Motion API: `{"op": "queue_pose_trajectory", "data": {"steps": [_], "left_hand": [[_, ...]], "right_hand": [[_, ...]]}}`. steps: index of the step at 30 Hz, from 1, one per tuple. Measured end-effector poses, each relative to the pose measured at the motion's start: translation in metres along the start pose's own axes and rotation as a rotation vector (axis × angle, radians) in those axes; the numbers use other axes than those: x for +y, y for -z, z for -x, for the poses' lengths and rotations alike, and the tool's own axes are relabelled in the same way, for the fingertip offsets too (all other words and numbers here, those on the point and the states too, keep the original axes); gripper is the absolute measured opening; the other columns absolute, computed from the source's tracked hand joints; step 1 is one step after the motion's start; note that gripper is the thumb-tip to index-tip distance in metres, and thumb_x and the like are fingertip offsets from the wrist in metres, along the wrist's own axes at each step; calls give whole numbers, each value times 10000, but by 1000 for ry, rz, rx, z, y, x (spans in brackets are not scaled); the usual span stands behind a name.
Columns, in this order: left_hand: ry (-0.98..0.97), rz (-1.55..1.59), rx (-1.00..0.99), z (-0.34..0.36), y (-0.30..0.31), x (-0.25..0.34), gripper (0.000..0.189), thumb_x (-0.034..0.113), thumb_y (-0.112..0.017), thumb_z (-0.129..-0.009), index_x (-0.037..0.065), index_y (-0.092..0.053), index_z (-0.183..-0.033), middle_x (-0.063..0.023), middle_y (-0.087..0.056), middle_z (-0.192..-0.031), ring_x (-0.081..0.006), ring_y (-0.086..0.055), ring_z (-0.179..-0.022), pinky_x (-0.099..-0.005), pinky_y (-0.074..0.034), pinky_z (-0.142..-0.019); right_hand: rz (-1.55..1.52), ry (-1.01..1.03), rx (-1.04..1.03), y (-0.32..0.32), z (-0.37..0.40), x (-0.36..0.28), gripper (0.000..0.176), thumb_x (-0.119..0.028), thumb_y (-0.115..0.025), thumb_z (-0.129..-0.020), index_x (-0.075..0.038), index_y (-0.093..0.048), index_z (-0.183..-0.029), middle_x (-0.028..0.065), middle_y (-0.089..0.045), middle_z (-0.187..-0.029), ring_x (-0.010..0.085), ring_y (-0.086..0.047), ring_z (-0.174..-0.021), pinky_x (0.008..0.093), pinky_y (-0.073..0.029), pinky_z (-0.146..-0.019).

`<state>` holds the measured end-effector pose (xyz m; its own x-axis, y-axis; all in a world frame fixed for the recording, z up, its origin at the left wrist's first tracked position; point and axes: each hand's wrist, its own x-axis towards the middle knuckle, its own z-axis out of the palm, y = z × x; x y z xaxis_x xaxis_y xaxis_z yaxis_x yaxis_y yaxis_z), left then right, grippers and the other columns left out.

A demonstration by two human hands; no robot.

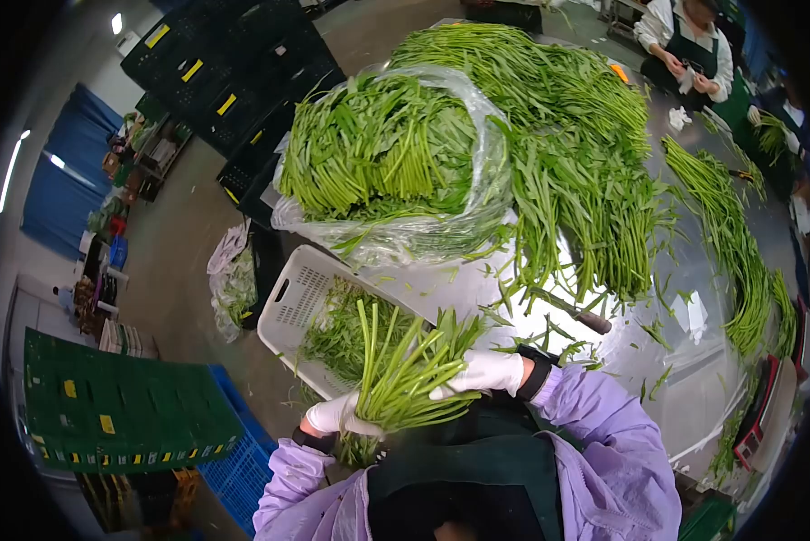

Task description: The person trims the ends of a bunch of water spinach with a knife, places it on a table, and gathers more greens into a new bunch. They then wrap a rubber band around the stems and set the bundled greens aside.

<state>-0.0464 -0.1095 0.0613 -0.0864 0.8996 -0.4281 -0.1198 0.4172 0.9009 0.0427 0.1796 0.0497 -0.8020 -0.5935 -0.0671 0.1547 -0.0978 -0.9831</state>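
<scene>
A bunch of water spinach is held in front of my body, its pale stems fanned toward the camera. My left hand, in a white glove, is closed round its lower left side. From the right, my gloved right hand grips the stems; some fingers are hidden behind them. Just beyond the bunch stands a white plastic crate with loose greens inside. A knife with a brown handle lies on the metal table, right of my right hand.
A clear plastic bag full of greens sits ahead, beside a large pile of water spinach. Dark crates are stacked at the left, with green crates nearer. A co-worker stands across the table.
</scene>
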Motion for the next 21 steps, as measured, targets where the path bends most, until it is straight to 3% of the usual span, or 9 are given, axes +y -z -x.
{"op": "queue_pose_trajectory", "data": {"steps": [2, 5, 6, 9, 11, 13, 15, 19, 21], "left_hand": [[80, 121, 14, 10, 4, -7, 632, 49, -741, -768, 2, -437, -1320, -74, -598, -1161, -170, -550, -1030, -305, -446, -902], [19, 138, 59, 21, 6, -22, 667, 54, -708, -805, 26, -358, -1372, -64, -603, -1121, -154, -580, -964, -289, -479, -813], [-31, 86, 133, 26, 6, -22, 647, 48, -696, -815, 33, -366, -1372, -61, -595, -1133, -157, -571, -977, -303, -473, -838], [67, 176, 86, 37, 14, -25, 623, 49, -694, -818, 31, -386, -1359, -61, -589, -1146, -162, -564, -991, -311, -461, -862], [-52, 218, 252, 46, 8, -29, 461, 69, -677, -834, 14, -499, -1256, -56, -627, -1045, -129, -586, -870, -276, -493, -768], [51, 310, 196, 55, 14, -40, 422, 86, -675, -839, 26, -520, -1227, -42, -623, -998, -129, -585, -833, -273, -492, -738], [57, 375, 196, 59, 16, -34, 410, 112, -674, -844, 33, -520, -1215, -37, -613, -970, -129, -578, -810, -270, -488, -716], [-15, 243, 112, 63, 27, -56, 421, 130, -674, -842, 22, -512, -1216, -41, -612, -985, -129, -574, -815, -278, -486, -733], [72, 287, -45, 65, 33, -69, 691, 130, -698, -805, 52, -354, -1400, -82, -571, -1153, -175, -565, -939, -318, -467, -800]], "right_hand": [[-269, 89, 44, -11, -14, 8, 445, -245, -671, -871, -22, -542, -1234, 72, -586, -1197, 183, -536, -1068, 316, -436, -931], [-329, 72, 45, -16, -42, 20, 444, -219, -670, -871, -28, -528, -1246, 65, -597, -1167, 170, -534, -1062, 307, -434, -929], [-27, 215, 113, -14, -55, 21, 439, -183, -676, -864, -36, -523, -1249, 58, -597, -1151, 156, -524, -1066, 304, -438, -920], [-171, 162, 105, -22, -70, 18, 416, -145, -673, -860, -37, -532, -1236, 54, -596, -1147, 152, -527, -1052, 309, -446, -909], [-336, 50, 67, -30, -75, 5, 398, -109, -662, -863, -34, -533, -1231, 53, -583, -1161, 155, -516, -1075, 310, -431, -933], [-102, 46, 0, -27, -84, 10, 400, -132, -654, -873, -30, -530, -1239, 52, -575, -1176, 152, -508, -1097, 305, -423, -945], [-134, 37, -51, -26, -90, 14, 401, -155, -650, -879, -23, -534, -1240, 55, -576, -1187, 154, -509, -1100, 304, -418, -951], [-240, -120, -149, -27, -99, 5, 410, -236, -635, -893, -5, -558, -1223, 76, -582, -1211, 162, -517, -1102, 304, -406, -960], [-243, -159, -176, -24, -106, 20, 402, -252, -626, -897, 5, -576, -1202, 99, -590, -1210, 184, -525, -1109, 305, -400, -967]]}}
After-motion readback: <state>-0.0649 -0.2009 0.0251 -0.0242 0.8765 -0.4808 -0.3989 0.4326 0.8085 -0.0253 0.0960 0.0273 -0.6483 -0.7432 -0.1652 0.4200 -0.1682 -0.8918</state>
